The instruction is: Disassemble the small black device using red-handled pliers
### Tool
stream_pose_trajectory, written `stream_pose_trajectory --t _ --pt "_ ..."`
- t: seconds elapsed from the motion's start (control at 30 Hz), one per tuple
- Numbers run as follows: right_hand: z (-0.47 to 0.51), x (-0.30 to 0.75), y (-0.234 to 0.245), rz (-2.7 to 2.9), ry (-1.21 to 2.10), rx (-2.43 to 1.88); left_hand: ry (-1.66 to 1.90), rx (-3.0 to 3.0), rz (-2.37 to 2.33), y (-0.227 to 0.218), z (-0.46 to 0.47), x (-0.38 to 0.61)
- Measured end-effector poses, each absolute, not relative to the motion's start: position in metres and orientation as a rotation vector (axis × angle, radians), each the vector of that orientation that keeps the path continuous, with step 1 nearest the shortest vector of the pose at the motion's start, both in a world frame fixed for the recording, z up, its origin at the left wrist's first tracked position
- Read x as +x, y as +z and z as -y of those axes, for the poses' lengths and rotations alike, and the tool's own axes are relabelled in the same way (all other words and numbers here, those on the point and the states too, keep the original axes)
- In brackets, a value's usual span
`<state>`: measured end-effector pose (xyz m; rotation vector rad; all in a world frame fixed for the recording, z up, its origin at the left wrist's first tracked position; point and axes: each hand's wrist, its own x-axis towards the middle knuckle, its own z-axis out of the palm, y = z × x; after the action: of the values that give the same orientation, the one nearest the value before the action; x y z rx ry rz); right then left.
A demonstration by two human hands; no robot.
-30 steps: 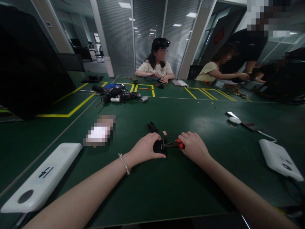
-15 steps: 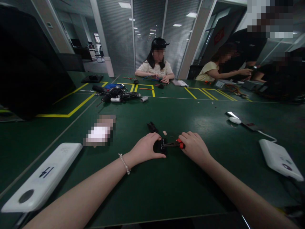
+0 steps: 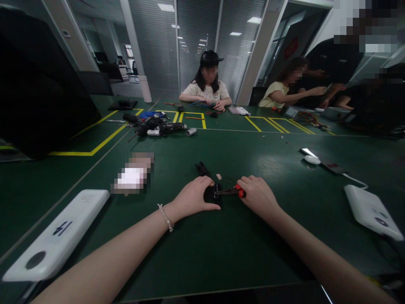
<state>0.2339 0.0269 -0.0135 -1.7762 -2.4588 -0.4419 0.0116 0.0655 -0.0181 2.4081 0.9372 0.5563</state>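
Note:
On the green table point(image 3: 202, 245) my left hand point(image 3: 193, 196) is closed around a small black part point(image 3: 212, 195), pressing it down. My right hand point(image 3: 257, 195) grips red-handled pliers point(image 3: 232, 191) whose dark jaws reach into that black part. Just beyond the hands lie another small black piece point(image 3: 202, 169) and a tiny pale bit point(image 3: 218, 176). A beaded bracelet point(image 3: 165, 217) sits on my left wrist.
A white power bank point(image 3: 53, 236) lies at the near left and a white device point(image 3: 371, 211) with a cable at the right. A pile of dark tools point(image 3: 152, 124) sits farther back inside yellow floor-style markings. Other people work at the table's far side.
My hands have stayed in place on the black part and pliers. The people at the far right have shifted their arms; the person opposite has raised their head.

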Motion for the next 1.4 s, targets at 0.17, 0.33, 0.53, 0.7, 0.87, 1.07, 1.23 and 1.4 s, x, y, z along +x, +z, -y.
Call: stream_pose_trajectory --t 0.17,0.33,0.53,0.7,0.87,1.07,1.23,1.4 --pt "-0.0272 0.2334 -0.0137 2.458 -0.428 -1.794 0.576 2.420 -0.934 -0.0191 -0.0652 0.0118" --pt "-0.0283 0.2364 -0.0151 2.476 -0.477 -1.756 0.600 2.430 -0.926 -0.0210 -0.0643 0.0122" --pt "-0.0273 0.2381 -0.0162 2.486 -0.499 -1.748 0.588 2.417 -0.921 -0.0198 -0.0642 0.0116" --pt "-0.0279 0.2380 -0.0163 2.480 -0.480 -1.745 0.587 2.404 -0.924 -0.0189 -0.0645 0.0117" --pt "-0.0283 0.2385 -0.0168 2.470 -0.447 -1.722 0.582 2.404 -0.926 -0.0196 -0.0652 0.0117" --pt "-0.0276 0.2351 -0.0147 2.438 -0.402 -1.708 0.588 2.412 -0.915 -0.0212 -0.0656 0.0117" --pt "-0.0276 0.2316 -0.0128 2.420 -0.417 -1.708 0.595 2.402 -0.922 -0.0212 -0.0652 0.0129" --pt "-0.0276 0.2302 -0.0128 2.423 -0.400 -1.726 0.591 2.400 -0.923 -0.0206 -0.0655 0.0129"
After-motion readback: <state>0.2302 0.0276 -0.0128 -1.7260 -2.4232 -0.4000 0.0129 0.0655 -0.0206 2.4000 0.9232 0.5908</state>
